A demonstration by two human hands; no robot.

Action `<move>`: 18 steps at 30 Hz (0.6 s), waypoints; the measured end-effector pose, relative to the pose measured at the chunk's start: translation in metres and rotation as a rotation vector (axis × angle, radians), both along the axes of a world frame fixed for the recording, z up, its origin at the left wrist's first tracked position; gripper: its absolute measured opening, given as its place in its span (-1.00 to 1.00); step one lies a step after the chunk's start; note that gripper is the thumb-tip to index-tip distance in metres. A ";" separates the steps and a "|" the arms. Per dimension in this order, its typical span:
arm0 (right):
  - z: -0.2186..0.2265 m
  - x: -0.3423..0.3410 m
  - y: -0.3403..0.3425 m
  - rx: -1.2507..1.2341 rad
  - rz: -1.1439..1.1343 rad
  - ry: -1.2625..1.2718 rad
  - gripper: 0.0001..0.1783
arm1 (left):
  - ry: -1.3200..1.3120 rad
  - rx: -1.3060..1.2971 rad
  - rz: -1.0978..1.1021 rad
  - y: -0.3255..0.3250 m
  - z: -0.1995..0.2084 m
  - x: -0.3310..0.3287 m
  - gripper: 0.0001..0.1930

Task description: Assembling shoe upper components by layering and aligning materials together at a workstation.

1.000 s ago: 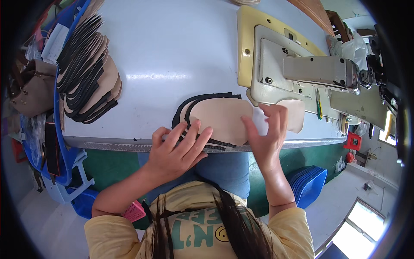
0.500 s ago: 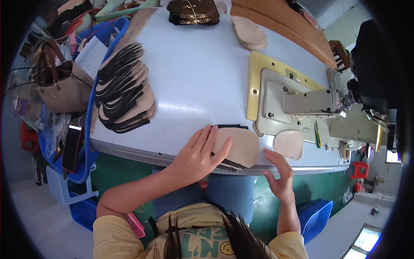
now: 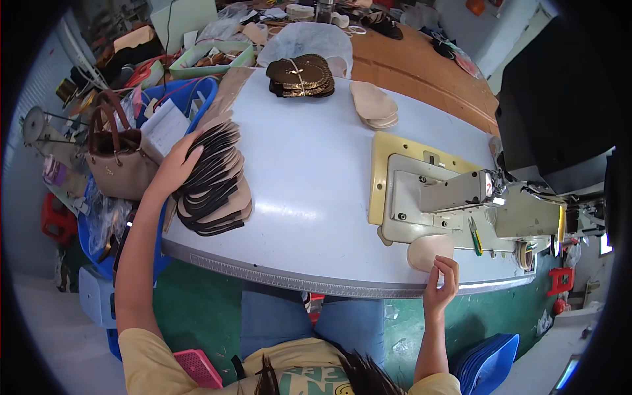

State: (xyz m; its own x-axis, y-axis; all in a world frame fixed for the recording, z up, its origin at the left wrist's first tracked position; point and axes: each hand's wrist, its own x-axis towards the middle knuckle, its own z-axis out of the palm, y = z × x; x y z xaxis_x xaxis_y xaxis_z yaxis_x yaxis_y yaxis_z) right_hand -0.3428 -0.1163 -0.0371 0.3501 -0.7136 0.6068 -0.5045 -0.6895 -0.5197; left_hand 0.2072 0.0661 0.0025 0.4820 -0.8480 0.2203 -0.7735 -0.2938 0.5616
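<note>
My left hand lies against the left side of a fanned pile of black-and-beige layered pieces, fingers stretched along its edge and thumb apart; their tips are partly hidden. Over the table's front right edge is my right hand, loosely curled with finger and thumb apart. It holds nothing that I can see. Its fingertips come up to the lower edge of a single rounded beige piece, which lies on the table in front of the sewing machine.
Green-handled snips lie beside the machine. Farther back are a tied bundle of dark brown pieces and a beige stack. At left, a handbag stands by a blue tub. A ruler strip follows the front edge.
My left hand has gone from the front edge to the pile at left. The beige-and-black piece it touched is gone from the front edge. My right hand moved slightly. The view tilted up.
</note>
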 end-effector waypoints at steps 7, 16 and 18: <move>-0.001 0.002 -0.009 -0.020 -0.011 0.023 -0.87 | -0.412 -0.077 0.011 -0.020 0.022 -0.020 -0.47; -0.011 0.005 -0.010 -0.121 -0.106 0.081 -0.84 | -0.506 -0.101 -0.368 -0.167 0.007 -0.118 -0.27; -0.011 0.004 -0.010 -0.139 -0.147 0.119 -0.83 | -0.582 -0.056 -0.397 -0.202 -0.005 -0.144 -0.24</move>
State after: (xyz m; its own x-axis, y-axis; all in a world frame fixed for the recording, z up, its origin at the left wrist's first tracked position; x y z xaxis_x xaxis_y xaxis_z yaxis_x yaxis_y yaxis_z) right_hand -0.3384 -0.1262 -0.0485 0.3238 -0.6744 0.6636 -0.6570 -0.6649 -0.3552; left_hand 0.0635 -0.1362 -0.0026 -0.0710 -0.9154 0.3963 -0.9955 0.0902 0.0299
